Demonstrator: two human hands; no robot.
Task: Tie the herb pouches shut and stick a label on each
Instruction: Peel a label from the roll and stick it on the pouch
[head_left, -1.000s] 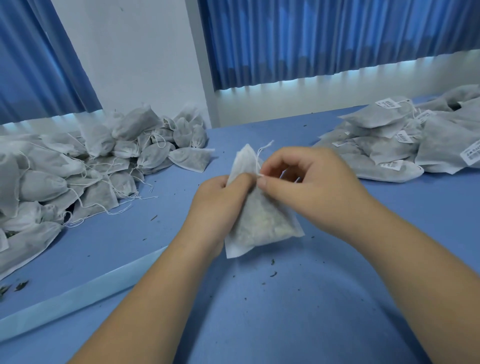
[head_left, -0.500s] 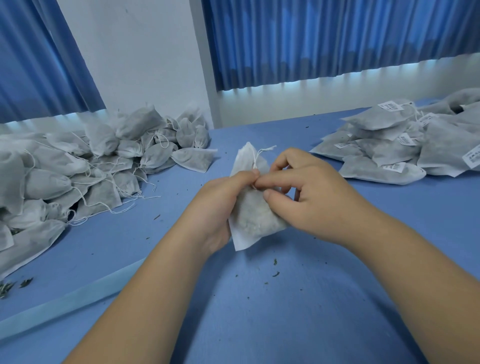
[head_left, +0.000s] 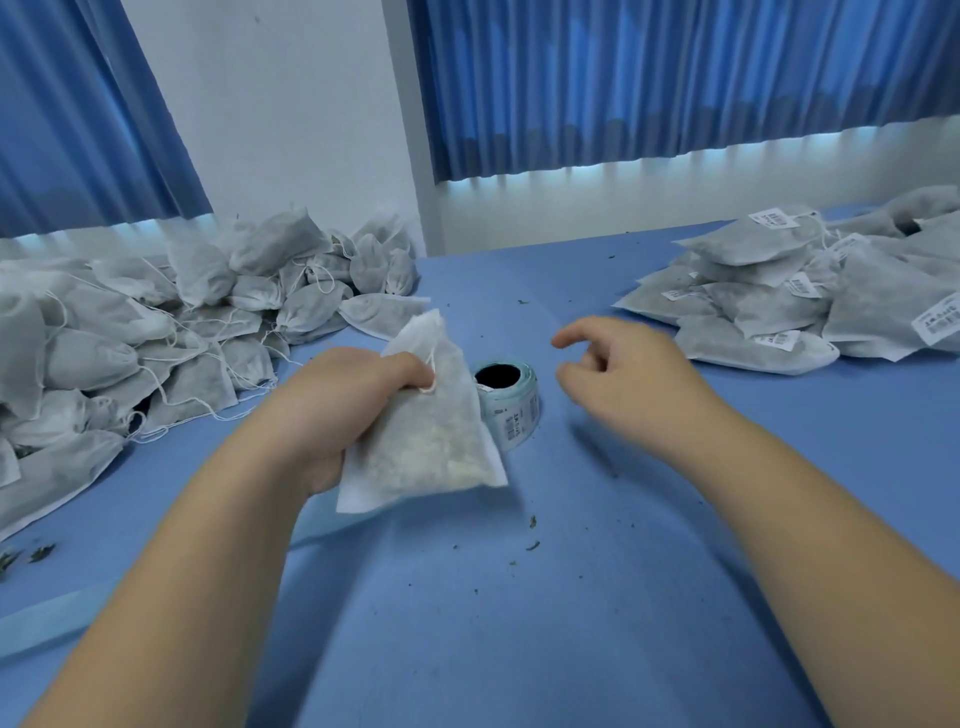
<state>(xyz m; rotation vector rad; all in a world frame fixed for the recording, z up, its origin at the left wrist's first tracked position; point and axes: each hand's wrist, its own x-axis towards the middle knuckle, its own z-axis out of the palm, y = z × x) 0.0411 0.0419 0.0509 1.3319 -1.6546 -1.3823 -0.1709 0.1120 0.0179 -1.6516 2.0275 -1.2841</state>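
My left hand (head_left: 337, 410) grips a white herb pouch (head_left: 431, 447) near its drawstring neck and holds it tilted above the blue table (head_left: 519, 623). Just behind the pouch stands a roll of labels (head_left: 511, 402), partly hidden by it. My right hand (head_left: 623, 374) hovers to the right of the roll, fingers loosely curled, holding nothing.
A heap of unlabelled pouches (head_left: 156, 332) with loose strings fills the left side. A pile of labelled pouches (head_left: 810, 296) lies at the right. A pale blue strip (head_left: 57, 623) runs along the near left. Herb crumbs dot the table. Blue curtains hang behind.
My right hand has let go of the pouch's string and moved right. The left hand now holds the pouch alone, shifted left, which uncovers the label roll.
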